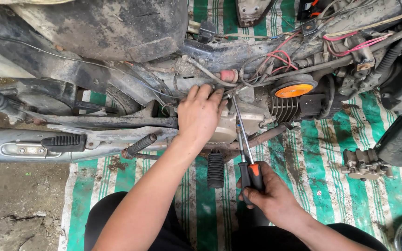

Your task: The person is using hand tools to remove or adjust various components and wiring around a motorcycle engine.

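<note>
A dirty, partly stripped motorcycle lies across the top of the head view, its engine case (252, 116) in the middle. My left hand (200, 114) rests flat on the engine, fingers up against the frame by a pink capped fitting (229, 75). My right hand (268, 195) grips the black and orange handle of a long screwdriver (244, 135), together with a second metal shaft. The shafts run up to the engine just right of my left fingers.
A green and white striped tarp (322, 172) covers the ground. A chrome exhaust (19, 144) and footpegs (216, 169) lie at left and centre. An orange round cap (294, 89), red wires (280, 56) and a loose metal part (364, 163) sit at right.
</note>
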